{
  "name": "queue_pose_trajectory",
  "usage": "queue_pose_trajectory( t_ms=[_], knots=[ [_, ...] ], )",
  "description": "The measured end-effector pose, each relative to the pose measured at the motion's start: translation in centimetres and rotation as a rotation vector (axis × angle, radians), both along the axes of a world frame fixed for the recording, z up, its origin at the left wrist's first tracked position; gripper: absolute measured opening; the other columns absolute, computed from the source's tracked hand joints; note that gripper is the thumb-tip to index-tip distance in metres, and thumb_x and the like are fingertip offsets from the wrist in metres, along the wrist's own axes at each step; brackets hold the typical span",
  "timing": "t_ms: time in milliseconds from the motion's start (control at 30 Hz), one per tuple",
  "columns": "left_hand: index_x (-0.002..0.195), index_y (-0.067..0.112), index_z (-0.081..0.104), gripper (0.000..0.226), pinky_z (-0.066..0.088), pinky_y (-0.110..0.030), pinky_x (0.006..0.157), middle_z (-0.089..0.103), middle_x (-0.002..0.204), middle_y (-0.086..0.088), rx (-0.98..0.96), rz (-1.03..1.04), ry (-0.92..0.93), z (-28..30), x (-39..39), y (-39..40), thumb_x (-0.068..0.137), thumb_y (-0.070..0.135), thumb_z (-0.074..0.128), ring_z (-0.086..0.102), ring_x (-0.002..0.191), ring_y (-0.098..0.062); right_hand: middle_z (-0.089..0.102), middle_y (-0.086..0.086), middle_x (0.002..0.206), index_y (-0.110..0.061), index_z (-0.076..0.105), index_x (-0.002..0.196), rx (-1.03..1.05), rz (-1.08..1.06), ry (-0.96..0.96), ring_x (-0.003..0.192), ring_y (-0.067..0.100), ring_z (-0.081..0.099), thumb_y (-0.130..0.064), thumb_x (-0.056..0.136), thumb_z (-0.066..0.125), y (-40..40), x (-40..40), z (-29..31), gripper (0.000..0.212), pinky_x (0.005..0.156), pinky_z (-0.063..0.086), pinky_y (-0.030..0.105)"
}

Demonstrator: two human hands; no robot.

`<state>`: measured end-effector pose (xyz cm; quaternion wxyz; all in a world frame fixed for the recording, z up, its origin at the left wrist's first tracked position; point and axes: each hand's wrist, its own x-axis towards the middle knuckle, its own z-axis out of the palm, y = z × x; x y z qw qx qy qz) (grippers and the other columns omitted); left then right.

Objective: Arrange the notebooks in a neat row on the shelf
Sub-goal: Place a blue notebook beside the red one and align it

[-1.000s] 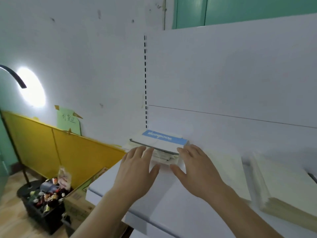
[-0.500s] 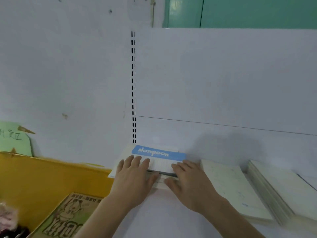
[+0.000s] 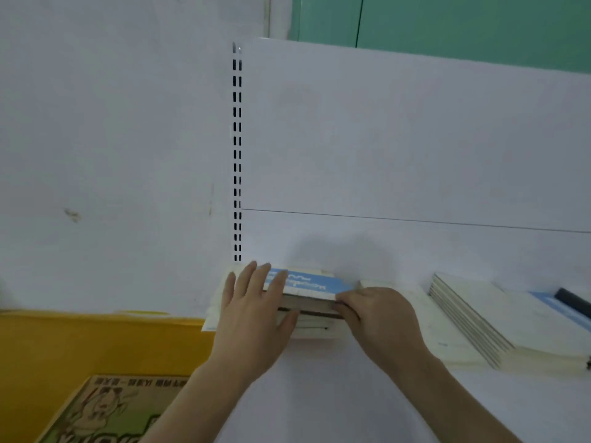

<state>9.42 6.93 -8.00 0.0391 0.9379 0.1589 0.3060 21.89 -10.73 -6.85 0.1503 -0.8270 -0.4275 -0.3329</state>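
A pile of notebooks (image 3: 315, 330) lies flat at the left end of the white shelf (image 3: 319, 394), against the back panel. The top notebook (image 3: 307, 282) is white with a blue band. My left hand (image 3: 256, 314) lies on its left half with straight fingers, the thumb against the pile's front edge. My right hand (image 3: 377, 314) has its fingers curled at the right front corner, pinching the upper notebooks there. To the right lie a single cream notebook (image 3: 419, 318) and a taller cream stack (image 3: 479, 321).
A blue-edged notebook (image 3: 556, 306) with a dark object (image 3: 572, 298) on it sits at the far right. A slotted upright (image 3: 237, 155) rises behind the pile. Left of the shelf stand a yellow board (image 3: 96, 340) and a printed cardboard box (image 3: 112, 410).
My left hand slid farther onto the top notebook. My right hand shifted to the pile's right front corner and curled on it. The view drew closer.
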Motion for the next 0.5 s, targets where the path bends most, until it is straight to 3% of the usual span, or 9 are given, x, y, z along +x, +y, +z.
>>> queue_pose_trajectory(
  t_ms=[67,167,233,300,367,433,500],
  knots=[
    [0.146,0.02,0.037,0.06,0.032,-0.053,0.115,0.043,0.15,-0.009,-0.07,0.002,-0.17,0.7,-0.2,-0.6,0.094,0.044,0.054,0.033,0.143,-0.03,0.066,-0.004,0.066,-0.024,0.07,0.079,0.147,-0.006,-0.069,0.056,0.022,0.059,-0.041,0.094,0.046,-0.6,-0.6,1.3,0.033,0.053,0.046,0.034],
    [0.152,0.03,0.016,0.07,0.034,-0.043,0.116,0.029,0.157,0.003,-0.331,-0.053,-0.284,2.6,-0.8,-2.5,0.092,0.057,0.039,0.025,0.145,-0.018,0.069,-0.003,0.075,-0.018,0.07,0.088,0.31,0.006,-0.11,0.06,0.023,0.06,-0.032,0.096,0.048,-0.8,-1.9,2.7,0.027,0.057,0.049,0.035],
    [0.151,0.033,0.023,0.078,0.044,-0.03,0.106,0.041,0.149,0.012,-0.633,-0.18,-0.254,4.0,-0.9,-4.2,0.083,0.07,0.033,0.042,0.133,-0.005,0.07,-0.002,0.082,-0.018,0.069,0.093,0.337,0.042,-0.163,0.067,0.025,0.063,-0.028,0.096,0.051,-0.1,-3.2,2.6,0.022,0.062,0.05,0.037],
    [0.136,0.034,0.045,0.058,0.049,-0.017,0.087,0.063,0.121,0.02,-0.944,-0.284,-0.259,4.8,-0.6,-5.6,0.087,0.065,0.041,0.059,0.105,0.007,0.071,-0.003,0.094,-0.018,0.069,0.103,0.28,0.177,-0.141,0.081,0.021,0.065,-0.026,0.098,0.048,0.9,-4.6,1.8,0.023,0.069,0.051,0.037],
    [0.11,0.033,0.054,0.014,0.049,-0.02,0.079,0.066,0.1,0.02,-1.116,-0.239,-0.371,4.5,0.0,-5.7,0.1,0.041,0.048,0.063,0.094,0.003,0.069,-0.003,0.113,-0.016,0.066,0.119,0.204,0.317,-0.038,0.101,0.014,0.063,-0.03,0.101,0.04,1.7,-5.7,0.8,0.034,0.083,0.051,0.031],
    [0.096,0.032,0.051,0.011,0.052,-0.028,0.075,0.062,0.096,0.018,-1.137,-0.135,-0.471,4.3,0.1,-4.9,0.103,0.025,0.046,0.06,0.087,0.0,0.062,-0.003,0.129,-0.015,0.06,0.129,0.159,0.331,0.043,0.12,0.011,0.055,-0.036,0.102,0.035,1.6,-5.4,0.1,0.042,0.097,0.046,0.031],
    [0.104,0.035,0.049,0.013,0.051,-0.028,0.065,0.063,0.097,0.014,-1.066,-0.063,-0.529,3.9,-0.1,-3.4,0.102,0.022,0.047,0.06,0.085,-0.003,0.059,0.0,0.133,-0.012,0.057,0.132,0.198,0.239,0.115,0.125,0.014,0.051,-0.035,0.1,0.035,0.9,-4.0,-0.4,0.046,0.103,0.042,0.035]
  ],
)
